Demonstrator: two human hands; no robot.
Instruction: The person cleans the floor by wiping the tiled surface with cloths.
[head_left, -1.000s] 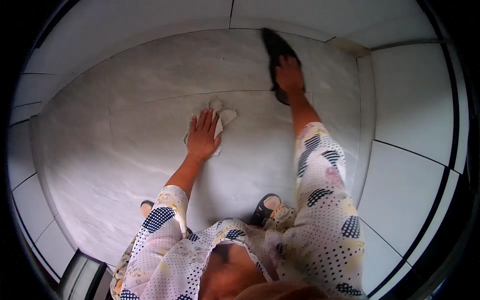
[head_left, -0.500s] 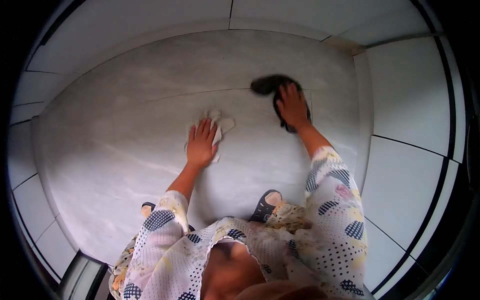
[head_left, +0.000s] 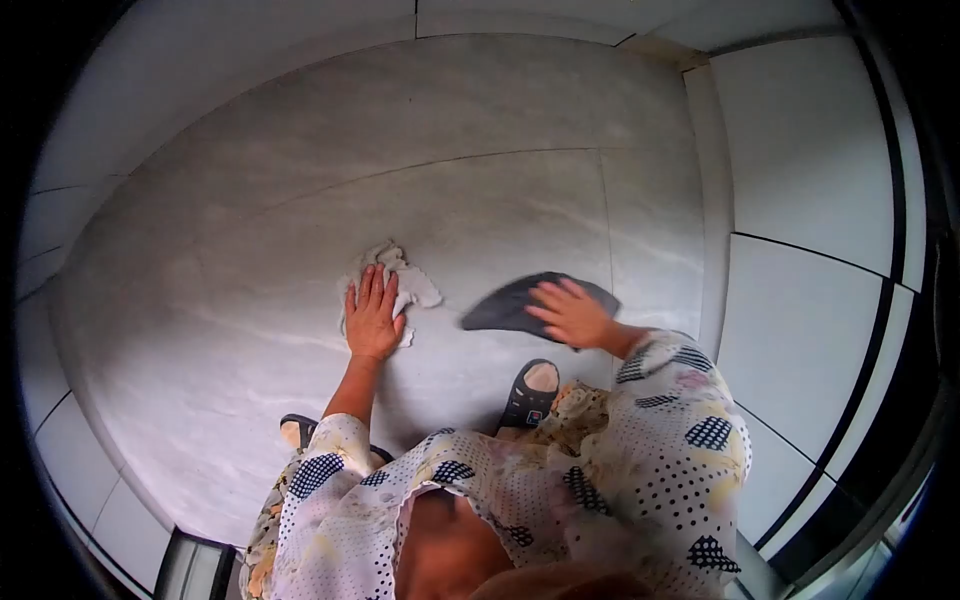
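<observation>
1. In the head view, the left hand (head_left: 373, 325) is pressing open-palmed on a crumpled pale rag (head_left: 417, 290), fingers extended, clenching nothing. The right hand (head_left: 575, 313) is bearing down on a dark cloth (head_left: 500, 306) with its fingers spread; blur is hiding whether any fingertip is pinching the fabric.
2. Both cloths are lying on the grey tiled floor (head_left: 480, 220), well apart; the dark one is spreading ahead of the right sandal (head_left: 522, 405), its narrow end pointing toward the pale rag.
3. For good handling, the right palm should be staying flat and central on the dark cloth, pushing evenly so that the loose end is trailing without folding under. The left hand should be carrying weight steadily, since a rag beneath a propping palm could be slipping.
4. Against the head view of half a second ago, the dark cloth is lying nearer the body and opening broader, where it was bending by the long tile joint. The left hand is still covering the pale rag.
</observation>
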